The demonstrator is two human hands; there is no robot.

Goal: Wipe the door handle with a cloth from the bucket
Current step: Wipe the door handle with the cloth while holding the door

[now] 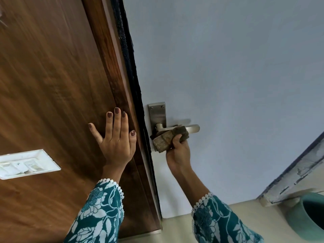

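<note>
One cloth point(169, 138), in right hand's point(178, 155) grip, presses door handle point(192, 128).

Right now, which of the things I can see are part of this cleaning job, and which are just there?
Part of the job:
door handle
cloth, gripped by the right hand
teal bucket
left hand, flat against the wooden panel

Just there:
switch plate
blue door face

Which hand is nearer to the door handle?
Right. The right hand presses the cloth against the door handle; the left hand rests flat on the wooden panel beside it.
</note>
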